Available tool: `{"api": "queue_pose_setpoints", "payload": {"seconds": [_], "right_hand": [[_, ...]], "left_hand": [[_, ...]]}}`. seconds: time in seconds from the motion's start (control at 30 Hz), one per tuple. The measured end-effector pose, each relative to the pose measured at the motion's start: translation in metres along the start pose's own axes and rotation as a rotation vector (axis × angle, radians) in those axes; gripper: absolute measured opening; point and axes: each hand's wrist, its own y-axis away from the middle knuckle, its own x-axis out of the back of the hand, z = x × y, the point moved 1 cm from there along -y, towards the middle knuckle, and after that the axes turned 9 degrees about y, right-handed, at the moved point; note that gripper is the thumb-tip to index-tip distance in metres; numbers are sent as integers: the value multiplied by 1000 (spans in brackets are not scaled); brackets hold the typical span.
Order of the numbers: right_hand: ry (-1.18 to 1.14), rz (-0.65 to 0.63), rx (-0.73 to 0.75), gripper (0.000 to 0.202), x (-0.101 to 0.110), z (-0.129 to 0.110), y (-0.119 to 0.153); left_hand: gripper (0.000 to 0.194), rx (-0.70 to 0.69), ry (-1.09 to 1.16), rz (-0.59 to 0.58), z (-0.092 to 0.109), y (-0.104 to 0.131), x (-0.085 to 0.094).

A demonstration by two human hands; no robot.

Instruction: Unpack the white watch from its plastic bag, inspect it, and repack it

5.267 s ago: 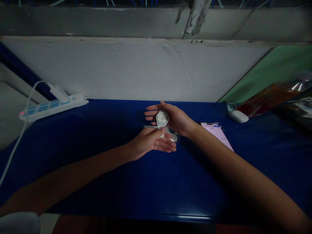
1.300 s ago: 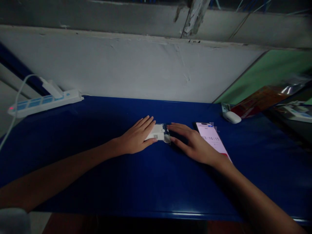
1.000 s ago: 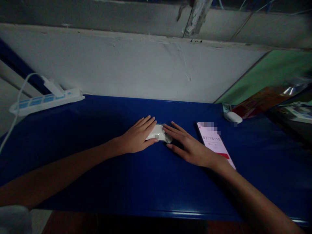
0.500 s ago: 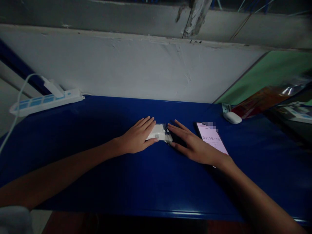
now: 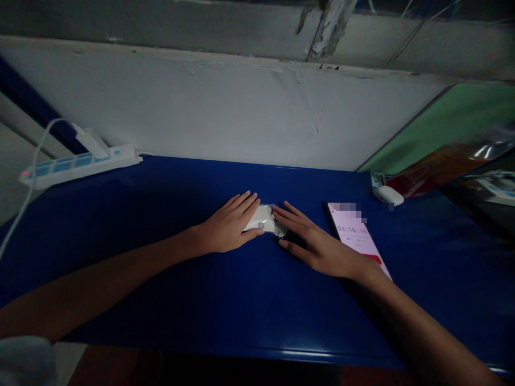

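A small white item in a clear plastic wrapper (image 5: 264, 219) lies on the blue table (image 5: 225, 305); its exact kind does not show. My left hand (image 5: 235, 222) rests flat over the item's left part, fingers stretched out and thumb along its near edge. At the wrapper's right end is my right hand (image 5: 308, 236), open, its fingertips touching or just over the clear plastic and its thumb apart on the near side. The left end of the item is hidden under my left hand.
A phone (image 5: 354, 233) showing a timer lies beside my right hand, partly behind the wrist. Farther right are a white computer mouse (image 5: 388, 195) and a red-orange plastic bag (image 5: 434, 166). A white power strip (image 5: 80, 166) with a plugged-in cable sits at the back left, before the wall (image 5: 241, 112).
My right hand has shifted slightly, its fingertips now a little farther over the wrapper's right end. My left hand stays on the item. The view has moved slightly.
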Motion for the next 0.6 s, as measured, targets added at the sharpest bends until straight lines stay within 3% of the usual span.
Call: {"api": "queue_pose_setpoints", "payload": {"seconds": [0.37,0.6], "right_hand": [[-115,-12,-5,67,-3,2,-1],[65,74,40,66,-4,-8,-3]], "left_hand": [[69,21,-19,-46,3,-2,3],[65,2,-5,-38,1,-2,1]]}}
